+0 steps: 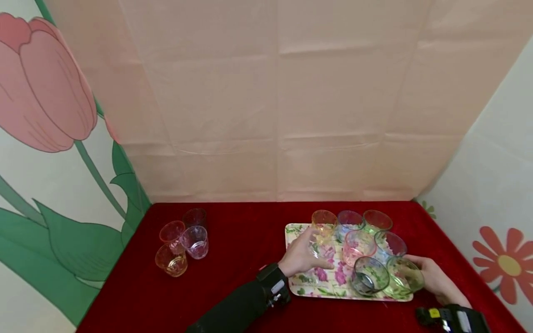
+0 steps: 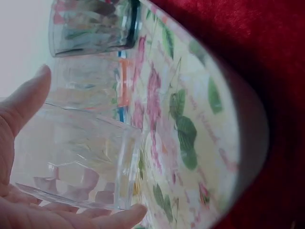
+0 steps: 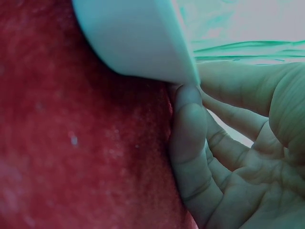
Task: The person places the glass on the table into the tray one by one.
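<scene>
My left hand (image 1: 304, 255) reaches over the left half of a floral tray (image 1: 304, 289), thumb and fingers spread apart. In the left wrist view a clear glass (image 2: 78, 152) stands within that spread, base down on the tray. Its far side lies along my fingers (image 2: 109, 217), while my thumb (image 2: 31, 98) is raised away from it. My right hand (image 1: 435, 277) is at the tray's right edge, partly behind a light green glass (image 1: 403, 280). In the right wrist view my thumb and finger (image 3: 190, 131) pinch the tray's rim (image 3: 183, 57).
On the tray stand yellow (image 1: 325, 217), purple-rimmed (image 1: 350, 219), green (image 1: 378, 219), pink (image 1: 358, 245), blue (image 1: 390, 243) and dark-rimmed (image 1: 370, 277) glasses. Left on the red cloth (image 1: 233, 259) cluster red (image 1: 172, 230), dark (image 1: 194, 216), lilac (image 1: 195, 243) and amber (image 1: 171, 262) glasses.
</scene>
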Demonstrator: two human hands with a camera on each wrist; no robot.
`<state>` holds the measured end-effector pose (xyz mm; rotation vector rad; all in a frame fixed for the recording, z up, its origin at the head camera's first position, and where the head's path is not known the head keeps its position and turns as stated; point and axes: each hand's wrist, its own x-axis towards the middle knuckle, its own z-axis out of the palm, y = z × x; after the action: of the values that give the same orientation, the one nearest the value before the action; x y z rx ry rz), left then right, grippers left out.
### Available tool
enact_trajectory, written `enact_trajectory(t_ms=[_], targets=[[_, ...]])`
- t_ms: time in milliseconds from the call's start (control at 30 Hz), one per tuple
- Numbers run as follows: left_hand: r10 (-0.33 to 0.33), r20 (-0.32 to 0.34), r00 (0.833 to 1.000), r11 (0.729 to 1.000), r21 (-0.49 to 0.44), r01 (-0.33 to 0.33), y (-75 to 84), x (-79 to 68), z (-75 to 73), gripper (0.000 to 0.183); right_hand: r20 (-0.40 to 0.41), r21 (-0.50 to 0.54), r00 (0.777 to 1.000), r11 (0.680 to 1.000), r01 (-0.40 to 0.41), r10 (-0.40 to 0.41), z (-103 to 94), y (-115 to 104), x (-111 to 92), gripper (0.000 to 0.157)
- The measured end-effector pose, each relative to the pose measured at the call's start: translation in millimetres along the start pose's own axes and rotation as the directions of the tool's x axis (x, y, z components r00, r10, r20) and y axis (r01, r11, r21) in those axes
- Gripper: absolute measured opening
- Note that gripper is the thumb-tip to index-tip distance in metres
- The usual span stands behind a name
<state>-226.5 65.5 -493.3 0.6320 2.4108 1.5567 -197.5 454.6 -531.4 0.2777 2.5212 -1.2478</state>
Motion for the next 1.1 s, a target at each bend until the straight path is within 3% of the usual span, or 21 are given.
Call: enact_trajectory(t_ms=[367,567,733,1100], targets=[[-0.039,0.033,0.999,0.999,-0.005,0.039,1.0,8.6,8.3,0.08,-0.022,-0.007,1.0,1.0,0.001,-0.001,0.3,-0.5,1.3,0.062],[-0.001,0.016,1.0,1.0,0.001,0.001,-2.2,10.6,9.5,0.08,-0.02,0.003,1.0,1.0,-0.01,0.01,-0.5,-1.8,1.8,0.066],[-0.037,-0.001,0.999,0.999,0.039,0.037,-5.8,10.6,9.8,0.081,-0.023,-0.009,1.0,1.0,-0.009,0.009,-1.3,-2.9,1.3,0.07],[-0.065,0.013,0.998,0.99,0.124,0.063,0.7,11.9,9.6,0.079,-0.027,-0.017,0.999,0.999,0.029,-0.029,0.4,-2.2,-1.6,0.055]])
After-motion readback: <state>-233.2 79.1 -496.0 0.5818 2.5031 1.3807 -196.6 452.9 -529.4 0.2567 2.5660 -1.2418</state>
